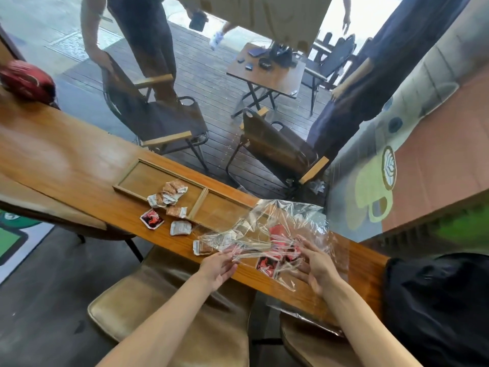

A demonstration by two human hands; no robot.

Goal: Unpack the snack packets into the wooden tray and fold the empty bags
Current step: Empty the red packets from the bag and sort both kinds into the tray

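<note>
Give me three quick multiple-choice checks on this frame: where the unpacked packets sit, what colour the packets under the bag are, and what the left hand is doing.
1. The packet pile lies
A. in the wooden tray's left compartment
B. on a chair
C. on the floor

2. Packets under the clear plastic bag are
A. blue
B. red and black
C. green

3. The left hand
A. hangs idle
B. presses the tray
C. pinches the bag's edge

Answers: 1 A, the pile sits left of the divider; 2 B, red and black shows through the plastic; 3 C, its fingertips pinch stretched plastic.
</note>
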